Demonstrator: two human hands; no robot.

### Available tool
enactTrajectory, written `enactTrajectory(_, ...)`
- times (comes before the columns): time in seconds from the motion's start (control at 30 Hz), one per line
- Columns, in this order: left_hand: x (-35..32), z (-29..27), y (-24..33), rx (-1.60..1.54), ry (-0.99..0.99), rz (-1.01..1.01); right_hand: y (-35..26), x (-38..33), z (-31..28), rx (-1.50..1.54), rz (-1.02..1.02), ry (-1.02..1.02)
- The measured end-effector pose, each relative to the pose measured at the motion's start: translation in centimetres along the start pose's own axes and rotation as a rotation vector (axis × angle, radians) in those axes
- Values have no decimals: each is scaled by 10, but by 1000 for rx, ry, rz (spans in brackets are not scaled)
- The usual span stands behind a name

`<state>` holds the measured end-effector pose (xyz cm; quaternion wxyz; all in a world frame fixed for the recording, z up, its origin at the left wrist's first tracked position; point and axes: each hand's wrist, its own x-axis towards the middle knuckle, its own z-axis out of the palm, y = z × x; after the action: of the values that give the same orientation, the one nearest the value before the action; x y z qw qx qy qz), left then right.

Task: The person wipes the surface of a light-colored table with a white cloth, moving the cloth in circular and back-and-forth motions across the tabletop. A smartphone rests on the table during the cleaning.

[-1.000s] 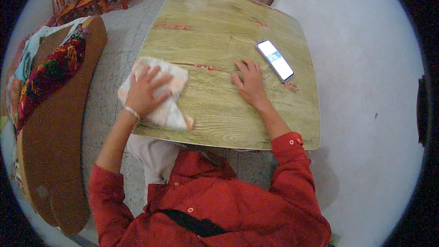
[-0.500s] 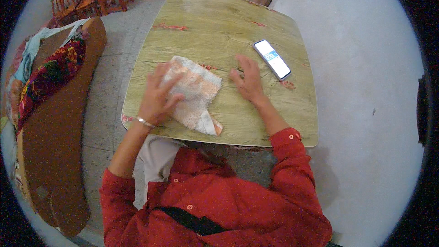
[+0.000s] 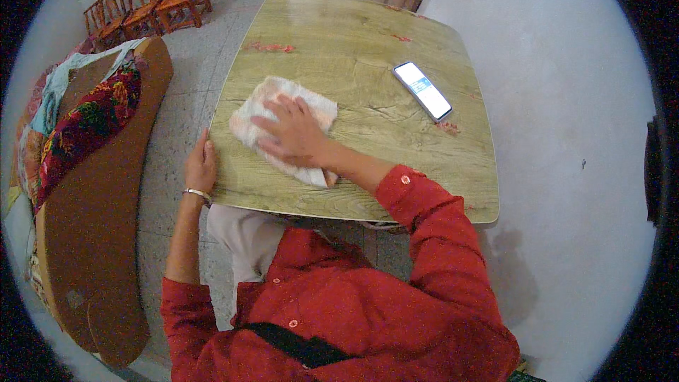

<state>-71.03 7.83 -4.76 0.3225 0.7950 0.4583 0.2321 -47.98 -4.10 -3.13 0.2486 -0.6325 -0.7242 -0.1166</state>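
A white and peach cloth [image 3: 247, 107], like a small towel, lies on the left part of a green wood-patterned table [image 3: 339, 35]. My right hand [image 3: 293, 131] rests flat on top of it, fingers spread and arm reaching across from the right. Part of the cloth is hidden under that palm. At the table's left edge, my left hand [image 3: 201, 166] holds the rim, its fingers pointing away from me and partly hidden. A bracelet circles the left wrist.
A phone [image 3: 422, 92] with a lit screen lies on the table's right side. To the left stands a brown couch-like piece [image 3: 92, 226] with colourful fabrics [image 3: 88, 134] on it. Several wooden chairs [image 3: 177, 0] line the far left wall. A pale wall [image 3: 559, 99] rises at the right.
My left hand has left the cloth for the table's left edge. My right hand has moved left from the bare tabletop onto the cloth, which has shifted slightly left and away and lies flatter.
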Motion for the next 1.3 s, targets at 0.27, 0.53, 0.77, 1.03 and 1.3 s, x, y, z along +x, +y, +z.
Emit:
enactTrajectory(0.27,6,13,-1,-14,95,73,-4,15,6,4,12,-64)
enactTrajectory(0.53,-8,0,21,142,52,7,9,-52,-82,289,109,-64)
enactTrajectory(0.77,-7,0,25,169,55,43,180,-134,-155,-517,926,-90)
enactTrajectory(1.03,-7,-6,27,243,46,8,206,-122,-177,30,1117,-273)
enactTrajectory(1.3,-8,2,25,198,82,26,184,-119,-166,-608,658,-52)
